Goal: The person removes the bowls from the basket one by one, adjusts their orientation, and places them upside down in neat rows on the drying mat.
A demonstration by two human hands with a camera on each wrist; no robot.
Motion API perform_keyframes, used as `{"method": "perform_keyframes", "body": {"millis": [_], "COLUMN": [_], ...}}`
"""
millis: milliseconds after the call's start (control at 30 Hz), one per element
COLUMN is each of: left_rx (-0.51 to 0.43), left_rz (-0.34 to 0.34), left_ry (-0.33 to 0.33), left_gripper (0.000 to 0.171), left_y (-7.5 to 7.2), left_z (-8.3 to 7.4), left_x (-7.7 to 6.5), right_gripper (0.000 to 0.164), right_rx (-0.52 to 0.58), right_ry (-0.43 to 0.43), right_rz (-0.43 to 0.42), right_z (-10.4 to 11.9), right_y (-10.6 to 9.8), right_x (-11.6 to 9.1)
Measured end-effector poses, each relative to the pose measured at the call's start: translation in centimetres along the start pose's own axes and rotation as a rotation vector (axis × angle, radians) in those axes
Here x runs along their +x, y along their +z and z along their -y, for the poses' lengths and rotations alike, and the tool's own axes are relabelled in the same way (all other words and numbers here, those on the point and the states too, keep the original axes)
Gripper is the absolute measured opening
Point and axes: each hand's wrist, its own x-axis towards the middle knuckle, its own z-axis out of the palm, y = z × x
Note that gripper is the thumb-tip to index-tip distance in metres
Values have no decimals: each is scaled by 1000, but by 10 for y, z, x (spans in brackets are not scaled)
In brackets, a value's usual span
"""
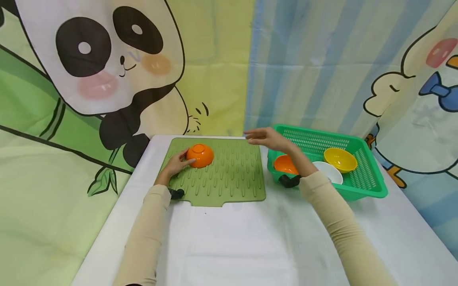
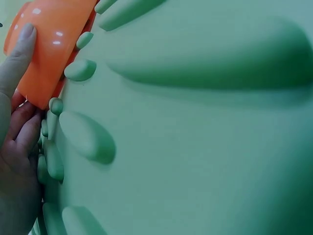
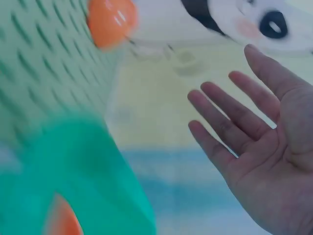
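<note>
An orange bowl (image 1: 200,155) lies upside down near the back left of the green ribbed mat (image 1: 229,174). My left hand (image 1: 176,163) grips its left side. In the left wrist view the thumb presses the outer wall of the orange bowl (image 2: 54,46), and the other fingers tuck in at the rim, by the mat's ridges. Fingers spread and holding nothing, my right hand (image 1: 270,140) hovers between the mat and the green basket (image 1: 368,171). The right wrist view shows that hand's bare palm (image 3: 264,161).
Inside the basket are another orange bowl (image 1: 284,163), a white bowl (image 1: 328,171) and a yellow bowl (image 1: 340,159). A white cloth (image 1: 229,246) covers the table. Behind it hangs a curtain (image 1: 218,67) printed with cartoon animals.
</note>
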Motion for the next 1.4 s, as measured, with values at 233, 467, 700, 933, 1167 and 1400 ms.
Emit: {"method": "perform_keyframes", "body": {"millis": [233, 467, 700, 933, 1167, 1400], "left_rx": [8, 21, 23, 41, 64, 58], "left_rz": [8, -10, -11, -10, -13, -21], "left_ry": [14, 6, 5, -3, -13, -5], "left_gripper": [80, 80, 78, 78, 78, 79], "left_y": [-3, -1, 0, -1, -1, 0], "left_z": [-1, -4, -6, -8, -11, -6], "left_x": [0, -4, -6, -7, -10, -8], "right_gripper": [41, 46, 59, 56, 34, 33], "right_rx": [-190, -324, -371, -402, -464, -448], "right_ry": [120, 310, 547, 619, 590, 658], "right_rz": [-196, -242, -207, -191, -143, -70], "right_z": [-17, -60, -112, -138, -136, -142], "right_y": [-81, -130, -154, -148, -148, -151], "right_x": [-72, -137, -175, -189, -189, -190]}}
